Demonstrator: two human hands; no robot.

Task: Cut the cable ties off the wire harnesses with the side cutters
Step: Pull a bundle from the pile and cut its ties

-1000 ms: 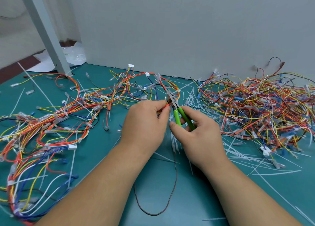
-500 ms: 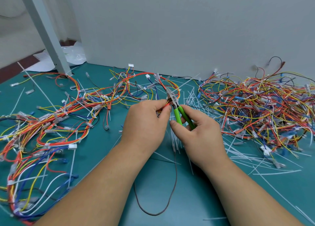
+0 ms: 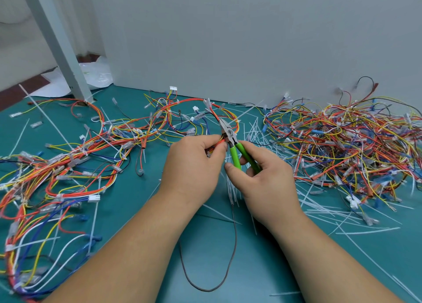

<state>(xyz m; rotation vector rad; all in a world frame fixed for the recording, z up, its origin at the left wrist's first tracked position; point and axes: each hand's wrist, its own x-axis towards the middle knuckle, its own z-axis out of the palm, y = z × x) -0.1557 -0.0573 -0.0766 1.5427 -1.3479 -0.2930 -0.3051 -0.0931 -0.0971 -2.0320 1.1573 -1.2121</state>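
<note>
left hand [image 3: 194, 165]: fingers curled, pinching a bundle of orange and red wires at the fingertips, right beside the cutter head.
right hand [image 3: 266, 181]: wrapped round the two green handles of the side cutters [image 3: 234, 153], thumb on the left handle, fingers round the right one.
side cutters: handles slant near-right, metal head points far and a little left, lying against the wires I hold. Cannot tell if a tie sits between the blades.
hands together: close, almost touching over the middle of the mat [image 3: 141, 216], each clamped on its own thing.
harness in work [image 3: 86, 147]: runs from my left fingertips out to the far side in a loop, then sprawls over the left half of the mat. White ties show along it.
harness pile [image 3: 342, 142]: dense tangle, far right, up against the wall panel [image 3: 228, 40].
cut cable ties [image 3: 324, 209]: loose white strips strewn on the mat, thickest between my right hand and the pile, more trailing near-right.
dark wire [image 3: 230, 257]: single strand, one loop on the mat between my forearms.
post [image 3: 57, 40]: grey, slanting, foot at the far-left corner of the mat.
plastic bag [image 3: 96, 74]: white, behind the post, off the mat.
</note>
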